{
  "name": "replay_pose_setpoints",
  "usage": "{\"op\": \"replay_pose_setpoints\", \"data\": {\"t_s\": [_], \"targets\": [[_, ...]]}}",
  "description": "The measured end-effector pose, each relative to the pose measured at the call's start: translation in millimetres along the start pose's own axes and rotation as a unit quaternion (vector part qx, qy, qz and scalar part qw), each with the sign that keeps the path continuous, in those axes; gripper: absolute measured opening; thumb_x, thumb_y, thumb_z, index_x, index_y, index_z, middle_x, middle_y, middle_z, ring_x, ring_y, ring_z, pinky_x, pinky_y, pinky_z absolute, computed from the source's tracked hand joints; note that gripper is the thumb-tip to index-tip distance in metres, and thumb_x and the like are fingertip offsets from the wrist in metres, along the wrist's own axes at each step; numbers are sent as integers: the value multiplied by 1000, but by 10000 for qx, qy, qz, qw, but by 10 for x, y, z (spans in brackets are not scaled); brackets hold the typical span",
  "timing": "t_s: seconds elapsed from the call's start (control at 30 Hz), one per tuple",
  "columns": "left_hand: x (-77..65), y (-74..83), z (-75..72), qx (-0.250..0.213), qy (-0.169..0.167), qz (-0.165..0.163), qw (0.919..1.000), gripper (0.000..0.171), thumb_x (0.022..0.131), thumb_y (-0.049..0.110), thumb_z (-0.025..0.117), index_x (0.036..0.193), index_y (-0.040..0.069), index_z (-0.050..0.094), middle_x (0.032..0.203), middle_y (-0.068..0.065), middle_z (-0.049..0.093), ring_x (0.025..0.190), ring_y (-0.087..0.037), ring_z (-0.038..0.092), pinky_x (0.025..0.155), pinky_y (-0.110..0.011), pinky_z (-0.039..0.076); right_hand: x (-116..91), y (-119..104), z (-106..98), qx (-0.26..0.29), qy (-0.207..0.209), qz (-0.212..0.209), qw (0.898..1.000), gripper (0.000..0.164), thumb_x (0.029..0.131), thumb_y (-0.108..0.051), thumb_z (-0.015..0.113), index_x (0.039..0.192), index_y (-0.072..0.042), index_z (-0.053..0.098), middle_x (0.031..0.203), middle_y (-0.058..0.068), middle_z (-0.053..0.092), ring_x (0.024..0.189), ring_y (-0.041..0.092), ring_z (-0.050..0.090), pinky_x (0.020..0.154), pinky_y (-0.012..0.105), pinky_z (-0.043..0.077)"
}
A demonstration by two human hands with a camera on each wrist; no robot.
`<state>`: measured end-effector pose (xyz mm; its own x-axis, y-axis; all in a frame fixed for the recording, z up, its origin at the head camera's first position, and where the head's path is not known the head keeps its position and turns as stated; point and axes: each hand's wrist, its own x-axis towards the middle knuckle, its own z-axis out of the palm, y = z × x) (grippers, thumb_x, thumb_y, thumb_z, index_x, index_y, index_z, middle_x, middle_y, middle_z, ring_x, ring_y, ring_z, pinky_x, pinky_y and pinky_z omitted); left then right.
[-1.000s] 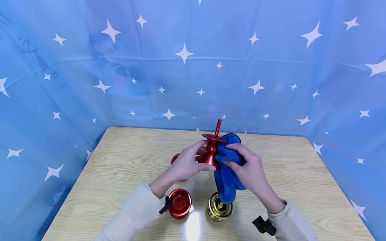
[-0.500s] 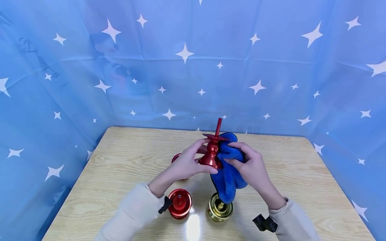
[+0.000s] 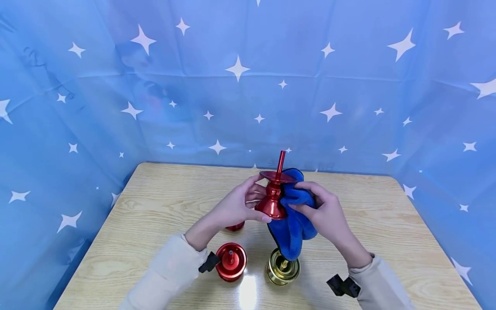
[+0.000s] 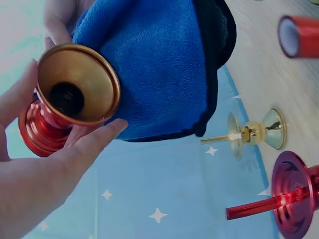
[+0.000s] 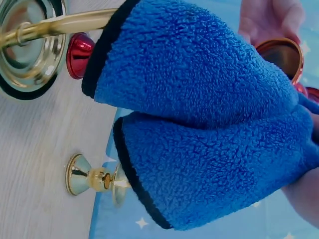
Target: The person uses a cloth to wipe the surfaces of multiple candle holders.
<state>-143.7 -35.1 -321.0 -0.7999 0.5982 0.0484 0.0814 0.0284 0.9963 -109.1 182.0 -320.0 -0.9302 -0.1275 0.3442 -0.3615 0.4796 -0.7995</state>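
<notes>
My left hand holds a shiny red candlestick by its flared base, thumb at the lower rim and fingers behind. The candlestick stands nearly upright above the table, its thin rod pointing up from the round drip plate. From the left wrist, the base's hollow gold-coloured underside with a dark centre faces the camera. A plush blue cloth with black edging hangs from my right hand, pinched between thumb and fingers. Its upper folds lie against the candlestick's right side, below the plate.
On the wooden table, a red candlestick and a gold one stand near the front. Another red one is mostly hidden behind my left hand. A second gold candlestick shows in the wrist views. A starry blue curtain surrounds the table.
The left-hand fingers have shifted on the base, and the candlestick's plate and rod sit slightly higher. The cloth's upper part has moved slightly up and left, its lower folds also swinging left.
</notes>
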Motion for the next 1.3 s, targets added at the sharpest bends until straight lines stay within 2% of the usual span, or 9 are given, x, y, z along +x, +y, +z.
{"op": "replay_pose_setpoints", "data": {"t_s": [0.07,0.13,0.3,0.43,0.63,0.87,1.03,1.17,1.3], "targets": [[14,-25,-32,-241,-183,-26,9995,94,73,-9,70,145,6,13,121,-20,53,114,-28,50,94,-36,42,-2,31,0,79,-49,-32,10000,34,75,6,70,108,-2,61,107,13,62,95,16,60,79,18,48],[25,-53,-74,-443,-349,-51,9984,92,76,-2,71,146,10,12,121,-19,53,115,-27,50,94,-35,43,-8,43,2,142,-78,-118,9998,34,76,6,69,108,-2,61,108,13,61,95,16,60,79,16,47],[35,-58,-164,-637,-428,-107,9970,61,91,22,58,141,10,25,114,-20,57,107,-27,56,92,-37,44,-19,67,15,137,-123,-604,9980,33,74,10,69,104,-3,62,106,12,62,96,12,58,80,15,46],[39,-27,-184,-727,-343,-241,9965,44,95,21,49,131,5,30,109,-22,58,102,-28,59,91,-37,45,-23,82,45,-55,-145,-1125,9935,34,72,13,69,101,-4,62,101,8,64,93,7,58,80,15,46],[18,-8,-229,-843,-503,-320,9947,50,94,13,51,136,3,26,112,-23,55,102,-30,58,92,-39,44,-16,79,62,-350,-106,-1402,9894,36,70,14,69,100,-5,63,100,5,64,94,12,58,82,14,44],[21,7,-319,-748,-639,-124,9951,55,92,13,55,140,7,28,113,-22,57,104,-28,57,93,-42,42,15,65,21,-579,-144,-1310,9896,37,70,12,70,101,-7,64,103,6,64,97,20,59,84,14,43],[40,-4,-491,-984,-371,94,9944,60,89,15,60,139,5,28,115,-25,55,104,-27,57,96,-43,40,43,80,-98,-598,60,-1093,9922,39,69,11,72,103,-6,64,102,9,65,95,10,59,79,12,44],[62,-87,-685,-1321,179,123,9910,56,91,3,54,139,4,27,113,-25,53,101,-23,58,98,-42,37,63,78,-227,-264,153,-757,9967,37,72,11,70,106,-1,63,104,9,64,93,-1,57,77,12,46],[79,-246,-855,-1368,740,-45,9878,54,92,-3,47,141,5,25,104,-17,54,97,-18,58,100,-43,35,65,58,-306,-45,310,-517,9982,36,73,9,70,108,-1,63,106,4,63,95,-3,57,78,13,46]]}}
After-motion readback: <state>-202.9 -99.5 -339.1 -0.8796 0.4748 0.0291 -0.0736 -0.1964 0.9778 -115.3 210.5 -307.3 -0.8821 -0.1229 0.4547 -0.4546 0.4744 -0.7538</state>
